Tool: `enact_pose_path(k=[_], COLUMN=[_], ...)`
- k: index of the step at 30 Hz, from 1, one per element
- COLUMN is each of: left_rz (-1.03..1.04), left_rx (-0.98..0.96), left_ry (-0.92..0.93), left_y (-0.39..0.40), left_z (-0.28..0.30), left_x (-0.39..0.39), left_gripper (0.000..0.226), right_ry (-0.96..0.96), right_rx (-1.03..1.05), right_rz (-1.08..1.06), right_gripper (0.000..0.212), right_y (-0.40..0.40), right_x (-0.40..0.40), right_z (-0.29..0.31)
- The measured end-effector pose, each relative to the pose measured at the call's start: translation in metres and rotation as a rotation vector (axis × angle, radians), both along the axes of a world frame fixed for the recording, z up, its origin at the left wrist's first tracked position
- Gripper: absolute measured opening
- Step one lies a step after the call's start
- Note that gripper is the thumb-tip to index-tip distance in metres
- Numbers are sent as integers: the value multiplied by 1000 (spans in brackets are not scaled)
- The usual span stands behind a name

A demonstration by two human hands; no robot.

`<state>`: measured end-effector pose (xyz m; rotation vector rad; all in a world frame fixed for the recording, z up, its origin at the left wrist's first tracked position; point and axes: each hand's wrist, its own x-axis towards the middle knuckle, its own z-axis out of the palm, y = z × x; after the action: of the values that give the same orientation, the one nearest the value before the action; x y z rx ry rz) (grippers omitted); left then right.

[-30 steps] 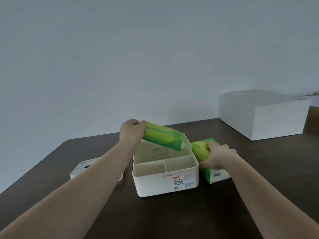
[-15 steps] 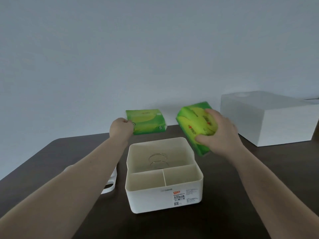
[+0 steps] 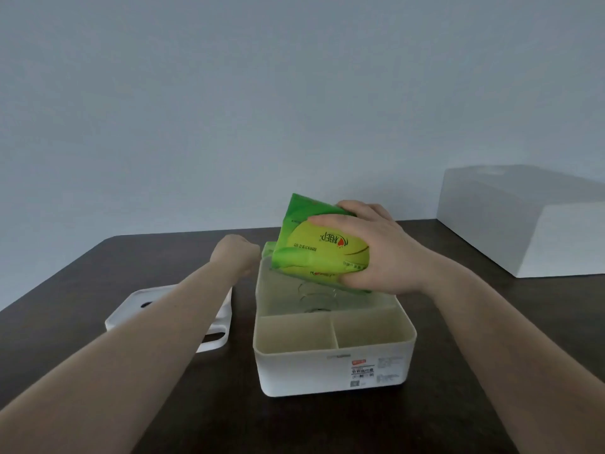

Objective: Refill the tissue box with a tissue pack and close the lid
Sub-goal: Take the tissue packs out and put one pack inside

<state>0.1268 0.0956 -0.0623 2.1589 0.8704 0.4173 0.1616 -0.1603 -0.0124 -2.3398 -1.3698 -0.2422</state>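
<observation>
Head view shows the right hand (image 3: 376,253) wrapped around a green tissue pack (image 3: 319,253), thumb across its printed face and fingers curled under its lower edge, so the grip is closed firmly on the pack. The pack is tilted, its lower end dipping just over the rear compartment of the open white tissue box (image 3: 334,348), where a coiled spring (image 3: 319,298) shows at the bottom; the pack is not yet seated. The left hand (image 3: 234,255) is loosely fisted just beside the box's far left corner; a sliver of paler green (image 3: 266,253) shows next to it behind the pack, but whether that hand grips anything cannot be told. The two small front compartments of the box are empty. The white lid (image 3: 216,335) lies on the dark counter (image 3: 98,290) to the left of the box, partly under the left forearm. A larger white box (image 3: 523,221) sits well apart at the far right. By the look of it the refill is midway: the pack must still be pressed down flat onto the spring, and the lid fetched and fitted.
</observation>
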Motion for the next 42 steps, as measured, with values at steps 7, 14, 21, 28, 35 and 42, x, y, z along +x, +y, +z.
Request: enact_pose_path(k=[7, 14, 21, 28, 35, 42], left_rz=[43, 99, 218, 227, 232, 216], left_rx=[82, 153, 227, 239, 115, 167], left_ry=[38, 86, 53, 211, 74, 31], left_y=[17, 40, 66, 87, 84, 73], left_z=[-8, -6, -9, -37, -63, -61], left_x=[-15, -49, -106, -180, -204, -205], left_gripper=[14, 28, 38, 48, 50, 22], right_ry=[94, 203, 200, 182, 362, 450], right_rx=[-336, -147, 204, 246, 215, 179], right_rz=[125, 112, -36, -66, -136, -414], right_gripper=[77, 45, 23, 27, 42, 48], right_y=[8, 13, 46, 118, 182, 190], right_x=[-2, -11, -48, -112, -152, -136], right_z=[-1, -4, 2, -15, -66, -113])
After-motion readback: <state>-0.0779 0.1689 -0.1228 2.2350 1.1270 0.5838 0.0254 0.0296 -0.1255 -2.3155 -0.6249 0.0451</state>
